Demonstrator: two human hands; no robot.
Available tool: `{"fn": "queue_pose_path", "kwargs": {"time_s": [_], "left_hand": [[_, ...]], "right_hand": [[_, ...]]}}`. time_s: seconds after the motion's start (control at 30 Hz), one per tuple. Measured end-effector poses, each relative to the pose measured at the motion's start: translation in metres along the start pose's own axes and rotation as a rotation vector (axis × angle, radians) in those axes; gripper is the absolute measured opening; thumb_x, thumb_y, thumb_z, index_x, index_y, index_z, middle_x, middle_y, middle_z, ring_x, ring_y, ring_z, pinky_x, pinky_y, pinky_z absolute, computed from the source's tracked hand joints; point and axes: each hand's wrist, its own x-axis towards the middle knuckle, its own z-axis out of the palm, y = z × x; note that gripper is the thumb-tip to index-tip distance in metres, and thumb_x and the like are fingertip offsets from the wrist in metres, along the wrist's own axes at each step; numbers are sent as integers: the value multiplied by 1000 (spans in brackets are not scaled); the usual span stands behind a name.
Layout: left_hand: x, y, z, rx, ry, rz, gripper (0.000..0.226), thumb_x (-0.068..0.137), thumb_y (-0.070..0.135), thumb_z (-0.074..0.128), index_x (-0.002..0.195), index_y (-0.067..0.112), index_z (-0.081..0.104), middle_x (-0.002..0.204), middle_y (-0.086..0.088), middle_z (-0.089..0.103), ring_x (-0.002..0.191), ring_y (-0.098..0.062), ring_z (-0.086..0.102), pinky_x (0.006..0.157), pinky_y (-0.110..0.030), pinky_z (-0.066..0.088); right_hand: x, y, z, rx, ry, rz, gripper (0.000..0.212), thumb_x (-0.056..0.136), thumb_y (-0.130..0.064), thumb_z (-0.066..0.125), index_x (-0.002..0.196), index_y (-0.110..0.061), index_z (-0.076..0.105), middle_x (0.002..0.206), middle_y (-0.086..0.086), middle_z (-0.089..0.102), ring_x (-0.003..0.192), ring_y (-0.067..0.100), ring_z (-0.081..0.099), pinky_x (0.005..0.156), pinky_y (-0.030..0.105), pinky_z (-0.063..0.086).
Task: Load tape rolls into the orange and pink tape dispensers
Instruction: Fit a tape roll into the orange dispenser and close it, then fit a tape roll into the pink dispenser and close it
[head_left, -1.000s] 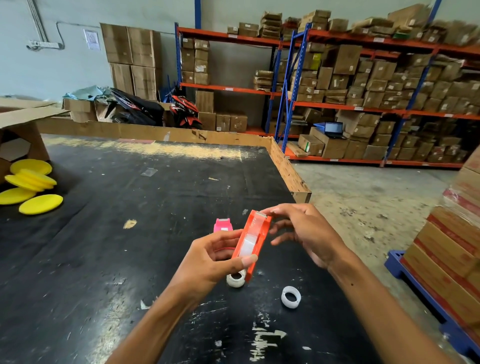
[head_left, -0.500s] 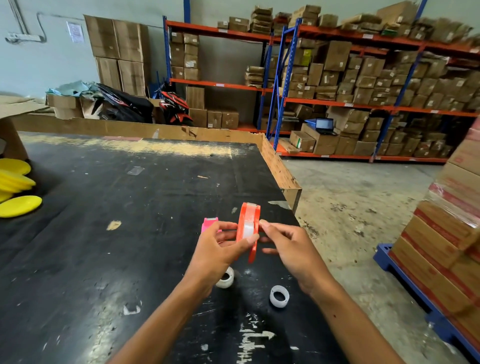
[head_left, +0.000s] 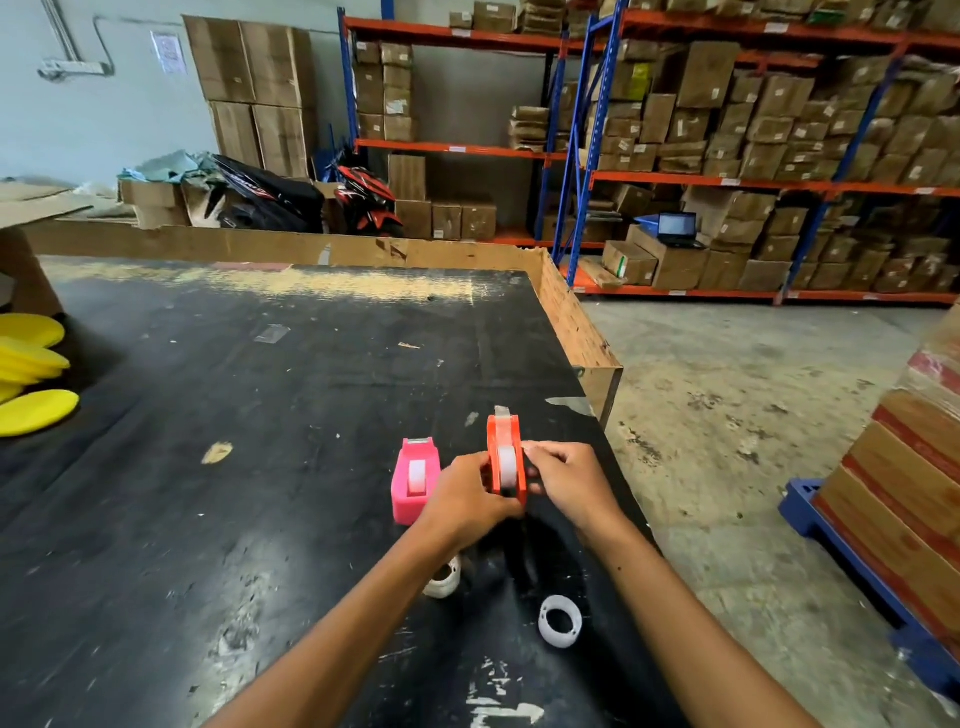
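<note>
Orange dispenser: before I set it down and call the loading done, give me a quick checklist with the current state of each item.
1. Tape roll seated in the orange dispenser: ok, a white roll shows in its slot.
2. Tape end drawn to the cutter: cannot tell, the tip is blurred.
3. Grip: ok, the left hand and the right hand hold it from both sides.
4. Pink dispenser loaded: ok, a white roll shows in it, and it stands upright on the table.
5. Landing spot: ok, bare table lies right of the pink dispenser.
6. Loose parts: not ok, two white rings lie near the wrists; one is partly hidden.
</note>
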Motion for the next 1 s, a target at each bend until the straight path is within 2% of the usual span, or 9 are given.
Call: {"fn": "queue_pose_path", "kwargs": {"time_s": [0.07,0.2,0.37,0.5,0.63,0.77,0.87,0.93,1.0], "left_hand": [[8,-3,5,46,4,-28,32,62,7,72,93,17,71,88,-6,77,84,-23,72,83,-42,58],[16,-7,13,102,-10,-63,31,63,7,70,93,14,71,89,-7,76,81,-21,71,80,-37,58],[16,-7,15,157,-16,-64,36,64,8,69,100,15,69,93,-7,75,86,-22,70,82,-36,56],[12,-4,13,151,-38,-72,35,68,6,66,102,12,69,94,-10,75,83,-23,68,78,-34,54],[7,-3,10,143,-48,-74,35,68,7,66,102,14,70,94,-9,75,88,-26,70,81,-37,56],[-3,1,7,159,-47,-41,27,71,7,65,97,11,69,81,-4,71,71,-18,63,73,-33,54],[-12,2,1,106,3,10,20,77,0,59,77,19,62,76,0,66,65,-3,60,74,-23,56],[-16,4,-11,65,68,40,29,83,-3,55,89,24,62,85,3,64,68,2,57,64,-7,47],[-18,-1,-31,71,217,73,34,82,-1,56,114,9,63,96,-6,68,74,-5,58,64,-6,46]], "right_hand": [[10,7,2,32,-16,44,33,90,-7,52,67,-15,74,73,7,71,74,19,67,80,43,58],[22,25,1,32,-29,79,25,88,-8,53,80,7,71,76,23,70,74,23,65,83,47,57],[25,34,1,39,-45,85,28,89,-8,50,77,-9,75,92,22,75,89,30,72,84,45,60],[25,35,-1,23,-90,63,27,89,-7,47,85,1,73,94,21,75,92,31,72,81,44,61],[25,32,0,-4,-91,57,27,90,-9,49,90,-7,76,94,16,76,92,27,72,78,37,60],[19,27,-1,5,-89,63,26,91,-10,50,83,-18,74,97,12,75,93,25,71,77,33,58],[15,19,-1,-103,75,-63,22,90,-11,54,92,-15,75,102,4,74,94,18,65,85,32,51],[11,7,4,-189,173,-196,21,89,-10,56,101,-7,74,102,4,73,95,13,63,87,27,48],[4,-8,16,-211,167,-298,19,87,-10,59,99,-7,74,96,3,72,91,12,64,85,26,49]]}}
